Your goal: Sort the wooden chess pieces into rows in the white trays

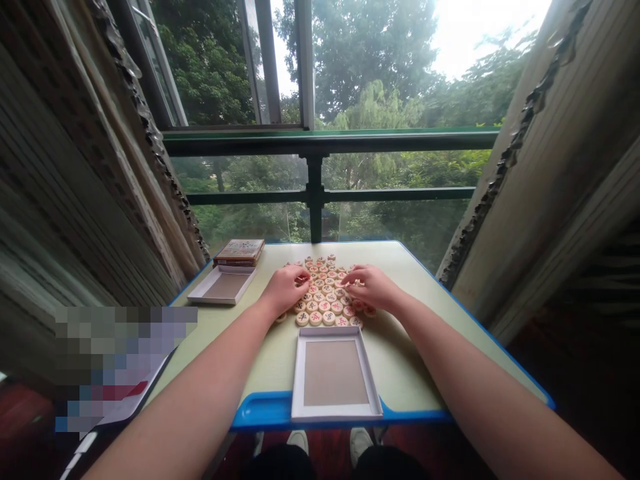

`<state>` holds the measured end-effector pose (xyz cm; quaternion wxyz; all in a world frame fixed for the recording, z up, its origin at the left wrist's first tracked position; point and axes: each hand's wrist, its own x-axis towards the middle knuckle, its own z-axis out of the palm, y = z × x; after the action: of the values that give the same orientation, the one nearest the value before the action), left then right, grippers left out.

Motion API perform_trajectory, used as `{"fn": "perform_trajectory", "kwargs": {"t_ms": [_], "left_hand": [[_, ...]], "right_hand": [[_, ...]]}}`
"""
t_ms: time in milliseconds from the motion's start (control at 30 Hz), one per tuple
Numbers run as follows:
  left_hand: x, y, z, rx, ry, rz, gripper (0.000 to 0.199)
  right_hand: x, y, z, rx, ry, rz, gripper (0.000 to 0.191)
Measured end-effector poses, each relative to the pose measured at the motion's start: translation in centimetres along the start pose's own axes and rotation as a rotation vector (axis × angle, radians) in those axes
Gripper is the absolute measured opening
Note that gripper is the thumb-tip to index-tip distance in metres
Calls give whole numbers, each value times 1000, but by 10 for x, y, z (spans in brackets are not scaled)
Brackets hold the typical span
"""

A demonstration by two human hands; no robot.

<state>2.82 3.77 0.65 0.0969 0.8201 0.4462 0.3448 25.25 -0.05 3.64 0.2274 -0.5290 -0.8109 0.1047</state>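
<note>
The left hand (286,291) curls its thumb and fingers narrowly at the left side of the xiangqi pieces (325,306); whether it grips one, I cannot tell. The right hand (374,288) arches over their right side, fingers loosely spread and bent, tips at the discs. The pieces are round, pale and wood-like, with red or dark characters, clustered mid-table behind a shallow, white-walled cardboard tray (335,373) on the smooth, pale, blue-edged table (415,373).

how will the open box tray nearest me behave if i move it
The near tray looks thin-walled and bare inside, so probably light for its size. Straight walls suggest it's fairly stiff. Lying over the blue table edge, it could tip off if pulled closer.
</note>
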Motion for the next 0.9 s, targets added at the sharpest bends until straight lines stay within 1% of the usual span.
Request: {"fn": "perform_trajectory", "kwargs": {"t_ms": [100, 167, 300, 367, 500, 567, 633, 767, 900], "left_hand": [[0, 3, 0, 5, -26, 36, 13], [0, 5, 0, 5, -20, 76, 13], [1, 4, 2, -6, 10, 151, 12], [1, 2, 3, -11, 26, 165, 11], [2, -5, 5, -7, 54, 152, 13], [2, -8, 6, 7, 67, 147, 13], [3, -8, 6, 19, 67, 148, 13], [2, -4, 5, 32, 43, 149, 12], [1, -2, 3, 48, 37, 115, 10]], "right_hand": [[-4, -9, -2, 49, -153, -121, 17], [-6, -14, -2, 46, -185, -155, 17], [-4, -11, 2, 46, -147, -166, 15], [-1, -4, 3, 55, -91, -118, 17], [6, 13, 5, -39, 175, 107, 24], [8, 19, 7, -99, 255, 154, 28], [10, 21, 8, -125, 256, 147, 32], [9, 20, 12, -114, 157, 108, 35], [10, 16, 17, -49, 105, 84, 52]]}}
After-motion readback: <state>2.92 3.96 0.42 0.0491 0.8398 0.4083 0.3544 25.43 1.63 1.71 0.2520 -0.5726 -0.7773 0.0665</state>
